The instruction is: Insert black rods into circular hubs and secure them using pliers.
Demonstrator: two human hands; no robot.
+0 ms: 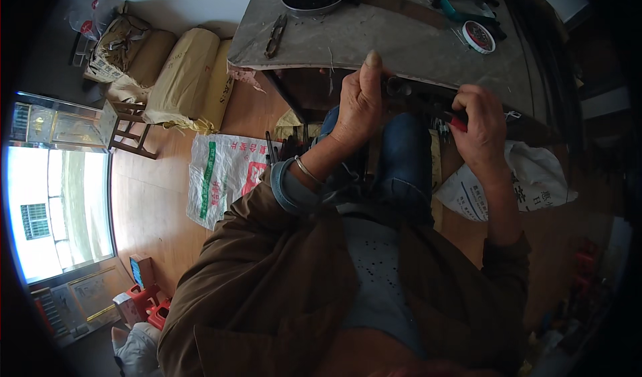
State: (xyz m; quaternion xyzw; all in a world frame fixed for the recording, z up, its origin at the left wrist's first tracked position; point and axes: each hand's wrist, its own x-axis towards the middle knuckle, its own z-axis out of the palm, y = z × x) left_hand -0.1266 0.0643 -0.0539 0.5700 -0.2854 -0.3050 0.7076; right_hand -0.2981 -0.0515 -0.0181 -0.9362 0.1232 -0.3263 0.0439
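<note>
My left hand [359, 103] is raised at the table's near edge, thumb up and fingers curled into the palm. Whatever those fingers hold is hidden. My right hand [479, 124] is closed around a dark tool with a red handle [458, 123], which looks like pliers. From it, the dark shaft points toward my left hand. A small dark piece with a round end [399, 86] shows beside my left hand; I cannot tell whether it belongs to the tool. Both hands are above my knees [404, 159], in front of the tabletop [388, 42].
On the table are a bowl [285, 4] of dark pieces, a long metal tool [275, 36], a teal tray [461, 17] and a round red-and-white container [479, 37]. Woven bags [221, 176] lie on the floor both sides. Large sacks [182, 79] and a wooden stool [130, 129] stand left.
</note>
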